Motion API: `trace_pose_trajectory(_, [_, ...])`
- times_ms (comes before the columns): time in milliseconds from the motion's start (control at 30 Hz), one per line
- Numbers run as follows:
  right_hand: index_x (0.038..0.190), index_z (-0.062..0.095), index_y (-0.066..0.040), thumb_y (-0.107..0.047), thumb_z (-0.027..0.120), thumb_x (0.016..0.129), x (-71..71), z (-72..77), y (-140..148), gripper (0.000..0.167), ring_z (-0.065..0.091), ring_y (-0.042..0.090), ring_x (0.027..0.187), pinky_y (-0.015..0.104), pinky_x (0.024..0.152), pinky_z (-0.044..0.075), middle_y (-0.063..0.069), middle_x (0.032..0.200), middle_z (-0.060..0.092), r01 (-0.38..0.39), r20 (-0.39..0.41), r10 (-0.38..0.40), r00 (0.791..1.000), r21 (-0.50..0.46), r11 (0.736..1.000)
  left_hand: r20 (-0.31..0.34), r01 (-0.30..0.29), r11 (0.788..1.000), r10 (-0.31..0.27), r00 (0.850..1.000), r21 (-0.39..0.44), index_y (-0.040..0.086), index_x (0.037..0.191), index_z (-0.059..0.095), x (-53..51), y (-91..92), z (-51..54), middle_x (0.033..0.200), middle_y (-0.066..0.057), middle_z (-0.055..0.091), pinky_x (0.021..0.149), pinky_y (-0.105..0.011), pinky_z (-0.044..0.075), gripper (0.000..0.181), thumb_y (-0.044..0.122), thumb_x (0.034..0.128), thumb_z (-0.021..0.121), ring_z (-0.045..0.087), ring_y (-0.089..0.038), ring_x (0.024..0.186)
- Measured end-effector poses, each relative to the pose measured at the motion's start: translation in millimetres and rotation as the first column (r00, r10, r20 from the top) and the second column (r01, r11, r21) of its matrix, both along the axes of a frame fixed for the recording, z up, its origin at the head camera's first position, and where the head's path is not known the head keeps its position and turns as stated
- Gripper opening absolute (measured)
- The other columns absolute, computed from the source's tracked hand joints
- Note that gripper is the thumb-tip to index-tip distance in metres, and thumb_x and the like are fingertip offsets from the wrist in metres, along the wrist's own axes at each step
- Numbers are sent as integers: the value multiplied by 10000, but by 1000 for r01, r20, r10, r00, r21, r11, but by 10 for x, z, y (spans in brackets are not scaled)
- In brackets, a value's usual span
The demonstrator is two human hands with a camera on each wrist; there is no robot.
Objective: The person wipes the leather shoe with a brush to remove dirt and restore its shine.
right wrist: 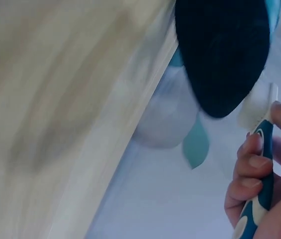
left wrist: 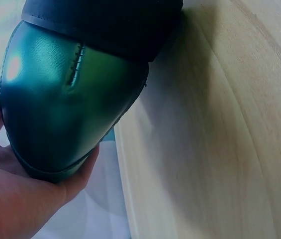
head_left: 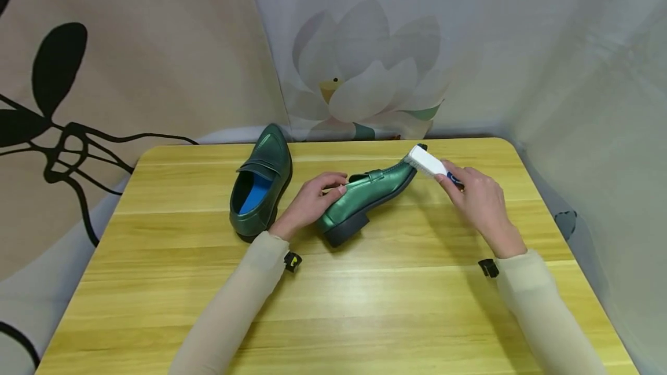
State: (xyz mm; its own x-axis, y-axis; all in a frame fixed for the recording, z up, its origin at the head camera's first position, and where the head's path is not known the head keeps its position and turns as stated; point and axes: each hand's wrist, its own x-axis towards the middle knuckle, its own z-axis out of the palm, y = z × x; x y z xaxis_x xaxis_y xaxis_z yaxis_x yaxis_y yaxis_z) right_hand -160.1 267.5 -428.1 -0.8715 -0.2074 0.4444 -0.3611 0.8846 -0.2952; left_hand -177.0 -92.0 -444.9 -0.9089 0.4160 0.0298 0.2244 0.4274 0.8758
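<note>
A shiny green loafer (head_left: 365, 190) with a black sole is tilted above the table, heel low toward me and toe raised to the right. My left hand (head_left: 312, 198) grips it by the back of its opening, thumb over the rim; the left wrist view shows the loafer's heel end (left wrist: 55, 99) close up. In my right hand (head_left: 479, 198) is the blue-and-white handle (right wrist: 264, 184) of a white-headed brush (head_left: 426, 161), its bristles against the loafer's toe. Whether the heel touches the table cannot be seen.
A matching green loafer (head_left: 271, 155) with a blue insole stands upright to the left, close by my left wrist. Both stand over a light wooden table (head_left: 365, 317). Behind its far edge hangs a pale cloth (head_left: 469, 62) with a printed flower.
</note>
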Motion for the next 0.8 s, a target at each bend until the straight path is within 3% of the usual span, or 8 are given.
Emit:
trace_pose_trajectory(200, [1382,662,-43,-372,612,1055,-275,-55,200,466,553,317,566,404,449,358,256,903,717,109,93,-106,990,-26,994,-3,10,1000,-10,1000,8,41,1277,688,11,28,5,1480,-112,565,1095,-499,456,292,223,1082,570,498,-303,1392])
trace_pose_trajectory(333, [1402,645,-43,-394,584,1067,-322,-80,236,490,566,333,591,403,468,360,278,973,727,124,125,-118,985,-36,992,-4,13,1000,-13,1000,10,35,1281,685,20,38,17,1481,-123,563,1098,-503,452,297,224,1081,572,496,-312,1394])
trace_pose_trajectory(533, [1395,655,-51,-329,644,1044,-126,-86,166,448,603,348,652,477,537,438,262,969,723,61,89,-56,994,-48,997,1,10,1000,-10,1000,0,44,1285,682,21,24,15,1490,-110,559,1107,-500,443,297,230,1085,565,491,-306,1400])
trace_pose_trajectory(700, [1366,673,-35,-232,733,983,110,-122,55,435,505,259,579,376,505,376,172,787,654,-14,15,15,1000,-37,999,3,0,1000,0,1000,2,39,1278,684,10,9,10,1485,-114,563,1115,-494,436,296,227,1083,564,494,-307,1398])
trace_pose_trajectory(800, [1363,677,-46,-211,767,951,229,-153,-25,453,463,213,566,323,497,341,141,770,636,-45,-9,45,999,-28,999,8,-6,1000,6,1000,7,34,1280,682,3,2,4,1482,-117,565,1121,-489,430,298,225,1082,566,495,-306,1396])
